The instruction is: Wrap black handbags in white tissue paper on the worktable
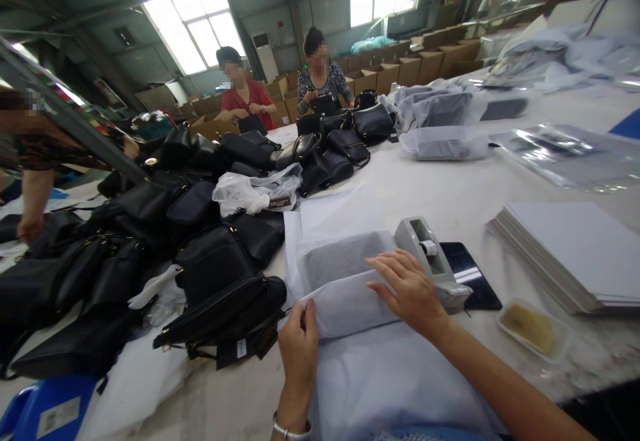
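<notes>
A dark, flat-topped item (345,257) lies partly covered by white wrapping paper (350,307) on the table in front of me. My left hand (299,331) pinches the near left corner of that paper between thumb and fingers. Over the right side of the same paper, my right hand (407,287) is stretched out with its fingers extended and thumb apart. Just beyond it stands a grey tape dispenser (425,247). More white paper (335,217) spreads behind the dark item. A black bag (220,281) with dangling tags lies left of my left hand.
Many black bags (150,207) are heaped at the left. At the right are a stack of white boards (575,254), a black tablet (467,274) and a small tray (530,327). Two people stand across the table; another person's hand (31,227) reaches in from the left.
</notes>
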{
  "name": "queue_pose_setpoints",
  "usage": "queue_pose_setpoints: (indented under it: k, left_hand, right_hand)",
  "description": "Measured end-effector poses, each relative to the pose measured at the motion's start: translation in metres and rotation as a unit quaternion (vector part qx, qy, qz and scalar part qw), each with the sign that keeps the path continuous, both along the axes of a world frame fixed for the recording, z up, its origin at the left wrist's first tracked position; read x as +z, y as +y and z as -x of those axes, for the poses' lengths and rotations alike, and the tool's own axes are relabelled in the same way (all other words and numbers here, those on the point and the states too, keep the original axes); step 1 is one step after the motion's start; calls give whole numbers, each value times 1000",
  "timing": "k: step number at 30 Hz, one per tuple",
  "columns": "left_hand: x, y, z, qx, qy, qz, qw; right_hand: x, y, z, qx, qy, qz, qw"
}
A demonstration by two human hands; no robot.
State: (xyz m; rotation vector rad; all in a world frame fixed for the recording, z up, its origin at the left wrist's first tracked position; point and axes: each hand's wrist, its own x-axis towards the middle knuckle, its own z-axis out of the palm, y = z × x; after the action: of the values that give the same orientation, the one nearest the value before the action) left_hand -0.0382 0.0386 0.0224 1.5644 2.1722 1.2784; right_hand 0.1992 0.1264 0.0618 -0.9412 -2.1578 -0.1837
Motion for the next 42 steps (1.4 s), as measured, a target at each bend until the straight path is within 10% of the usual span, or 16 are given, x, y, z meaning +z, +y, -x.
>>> queue_pose_setpoints:
  k: [15,30,35,42]
  left_hand:
    - [12,8,15,-85,-77,34,993]
    - [28,4,18,-13,-35,-4,999]
    - [70,49,7,-148,117,-91,978]
    - [80,131,-14,-306,259,67,914]
  right_hand:
    - [19,21,24,69,-71,223,970]
    - [10,28,29,107,-90,226,964]
    - [-1,32,29,129,-97,163,973]
    - [0,28,28,137,-76,99,983]
